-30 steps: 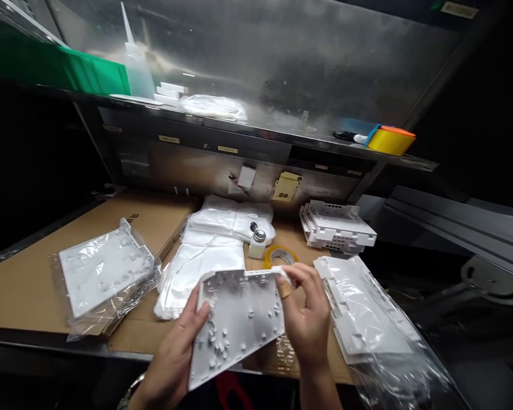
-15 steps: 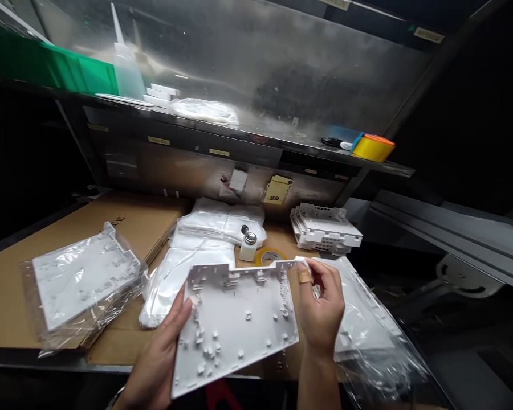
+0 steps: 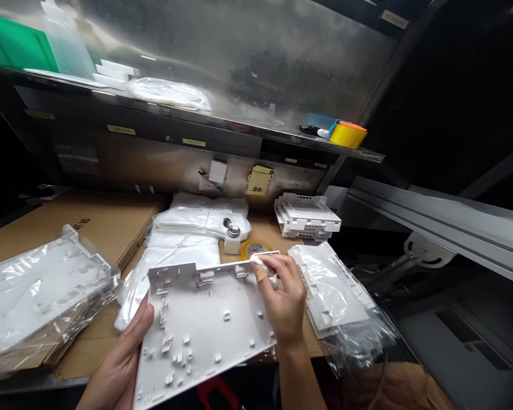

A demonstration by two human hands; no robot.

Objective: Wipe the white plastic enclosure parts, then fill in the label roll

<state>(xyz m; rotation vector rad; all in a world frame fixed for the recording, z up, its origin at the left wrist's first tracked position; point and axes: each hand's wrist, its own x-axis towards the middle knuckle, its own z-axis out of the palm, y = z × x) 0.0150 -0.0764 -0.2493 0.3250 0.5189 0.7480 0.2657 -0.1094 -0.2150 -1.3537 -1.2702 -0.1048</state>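
Observation:
A white plastic housing panel, with small clips and posts on its inner face, is held tilted above the bench. My left hand grips its left edge, thumb on the inner side and the other fingers hidden behind. My right hand, a tan bandage on one digit, pinches a wad of white wiping cloth against the panel's top edge, near the right corner. Beyond the panel stand a small pump-top bottle with its cap flipped up and a roll of yellow tape.
Bagged white panels lie at left and right. Behind are stacked clear plastic bags, flat cardboard and a stack of white housings. A metal shelf crosses above, carrying a squeeze bottle and a yellow roll.
The view has swung, so the scene sits further left. My right hand has slid the cloth leftward along the panel's top edge from its right corner. My left hand keeps its grip.

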